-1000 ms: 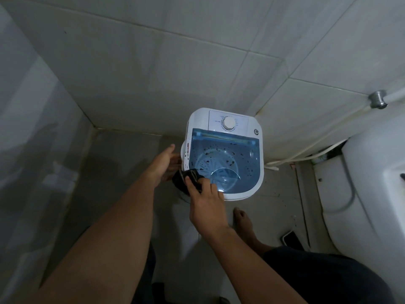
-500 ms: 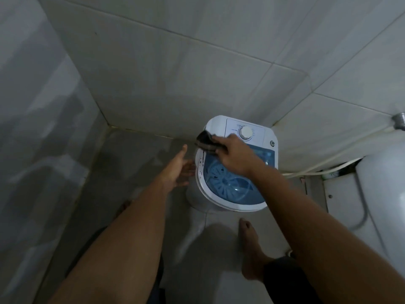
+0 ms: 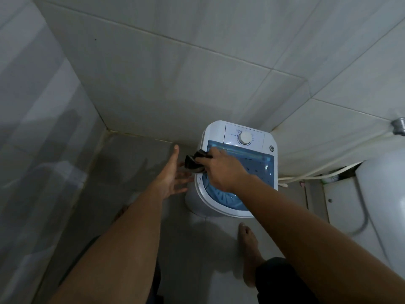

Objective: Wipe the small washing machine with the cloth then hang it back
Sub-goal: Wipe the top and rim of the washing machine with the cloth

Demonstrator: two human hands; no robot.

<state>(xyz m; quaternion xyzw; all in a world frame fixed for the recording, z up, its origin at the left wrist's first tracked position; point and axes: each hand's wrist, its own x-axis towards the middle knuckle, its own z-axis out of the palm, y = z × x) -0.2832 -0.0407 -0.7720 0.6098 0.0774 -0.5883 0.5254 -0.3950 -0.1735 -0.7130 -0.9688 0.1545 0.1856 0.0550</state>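
Dark cloth, bunched, sits on the left rim of the small washing machine, part of it hanging over the outer edge. Right hand has its fingers curled over the bundle, pinching it down against the white plastic beside the blue lid.

Change noted: a second ago the same hand worked the cloth at the near-left corner of the rim; half a second ago it was up at the far-left corner beside the control panel; now it is midway down the left edge. Reads as back-and-forth strokes along one side, so wiping is under way and confined so far to the left rim.

Left hand hangs just beside the machine's left flank, fingers spread and loose, gripping nothing. It has stayed in about that place through all three glimpses. Whether the fingertips touch the casing I cannot tell.

Machine stands on the tiled floor against the back wall, white dial at the rear. Dark specks show through the lid. Hose runs off to the right along the wall base. Bare foot planted in front.

Judgement: early to middle of the wipe. Lid top, panel and right side look untouched by this run of strokes; hanging the cloth back is not yet due. No hook or rail is in view.
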